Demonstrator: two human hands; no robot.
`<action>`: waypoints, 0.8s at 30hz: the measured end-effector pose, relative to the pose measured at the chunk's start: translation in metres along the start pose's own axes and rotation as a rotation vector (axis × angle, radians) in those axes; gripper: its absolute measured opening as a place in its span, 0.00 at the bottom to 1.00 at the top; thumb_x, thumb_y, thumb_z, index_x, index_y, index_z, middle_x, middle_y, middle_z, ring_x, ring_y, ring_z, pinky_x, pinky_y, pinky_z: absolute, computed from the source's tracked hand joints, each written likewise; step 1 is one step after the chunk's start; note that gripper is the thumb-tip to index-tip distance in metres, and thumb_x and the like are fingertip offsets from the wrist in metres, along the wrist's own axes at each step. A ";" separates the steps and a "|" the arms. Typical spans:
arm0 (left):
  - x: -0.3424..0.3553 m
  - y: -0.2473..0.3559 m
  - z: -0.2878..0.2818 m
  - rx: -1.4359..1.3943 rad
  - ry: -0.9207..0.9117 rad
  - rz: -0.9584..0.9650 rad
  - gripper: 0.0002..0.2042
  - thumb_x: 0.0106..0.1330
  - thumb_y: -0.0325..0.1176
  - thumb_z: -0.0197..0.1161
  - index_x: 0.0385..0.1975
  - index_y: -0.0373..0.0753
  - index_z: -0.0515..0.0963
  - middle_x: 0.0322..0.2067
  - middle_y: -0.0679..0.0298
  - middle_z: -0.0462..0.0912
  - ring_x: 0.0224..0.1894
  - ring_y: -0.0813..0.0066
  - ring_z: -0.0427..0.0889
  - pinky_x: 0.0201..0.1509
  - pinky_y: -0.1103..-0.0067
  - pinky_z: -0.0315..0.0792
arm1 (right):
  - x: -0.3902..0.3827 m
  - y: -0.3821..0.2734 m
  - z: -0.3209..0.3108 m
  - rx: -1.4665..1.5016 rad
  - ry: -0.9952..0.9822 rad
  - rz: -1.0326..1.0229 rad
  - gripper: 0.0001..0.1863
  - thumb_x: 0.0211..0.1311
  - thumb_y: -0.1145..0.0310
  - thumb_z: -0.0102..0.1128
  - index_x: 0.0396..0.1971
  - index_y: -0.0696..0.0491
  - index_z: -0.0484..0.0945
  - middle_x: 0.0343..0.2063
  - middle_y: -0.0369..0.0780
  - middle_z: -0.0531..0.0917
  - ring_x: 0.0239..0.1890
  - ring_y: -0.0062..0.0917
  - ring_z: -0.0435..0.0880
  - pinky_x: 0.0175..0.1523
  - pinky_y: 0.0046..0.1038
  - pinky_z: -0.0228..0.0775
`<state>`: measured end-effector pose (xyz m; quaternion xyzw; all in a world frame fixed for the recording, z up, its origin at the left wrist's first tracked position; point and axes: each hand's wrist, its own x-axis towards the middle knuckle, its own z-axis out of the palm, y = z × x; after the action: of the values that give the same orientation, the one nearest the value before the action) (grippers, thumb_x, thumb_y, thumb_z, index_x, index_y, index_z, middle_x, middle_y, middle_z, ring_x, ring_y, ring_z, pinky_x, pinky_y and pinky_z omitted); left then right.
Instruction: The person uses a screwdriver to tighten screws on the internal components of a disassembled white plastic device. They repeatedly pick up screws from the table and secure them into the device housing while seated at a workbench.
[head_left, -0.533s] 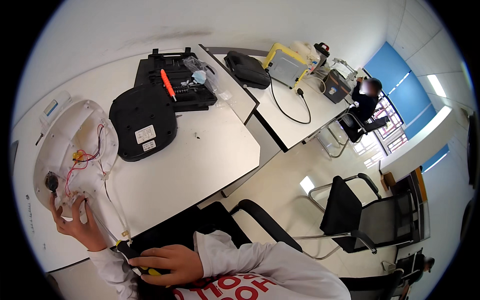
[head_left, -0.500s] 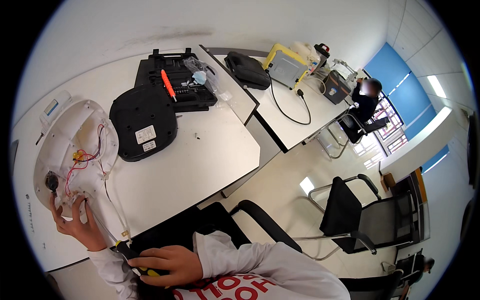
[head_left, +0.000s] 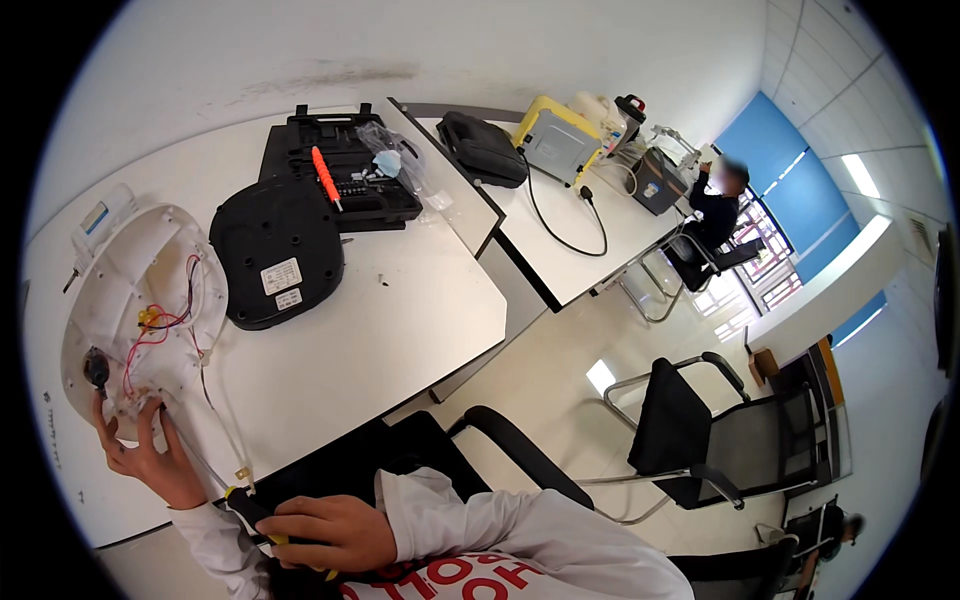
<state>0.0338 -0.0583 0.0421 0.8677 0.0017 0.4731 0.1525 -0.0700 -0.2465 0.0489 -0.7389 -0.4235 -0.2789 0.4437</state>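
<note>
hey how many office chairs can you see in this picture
3 for sure. One black chair stands on the floor right of the white table; one sits at the table edge near the person; a seated person's chair is by the far desk. Another may be at the lower right rim.

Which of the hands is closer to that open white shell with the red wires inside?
Left. The left hand grips the white shell's near edge; the right hand sits lower, apart from it, holding a screwdriver.
</note>
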 end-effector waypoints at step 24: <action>-0.001 -0.001 0.002 -0.006 0.011 -0.022 0.12 0.49 0.22 0.64 0.33 0.46 0.78 0.59 0.61 0.61 0.51 0.58 0.65 0.54 0.68 0.60 | -0.005 0.003 -0.005 0.037 -0.096 -0.045 0.20 0.49 0.73 0.57 0.45 0.54 0.70 0.53 0.49 0.69 0.39 0.36 0.79 0.35 0.25 0.74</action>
<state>0.0353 -0.0584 0.0400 0.8647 0.0107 0.4761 0.1601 -0.0697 -0.2538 0.0464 -0.7334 -0.4659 -0.2450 0.4302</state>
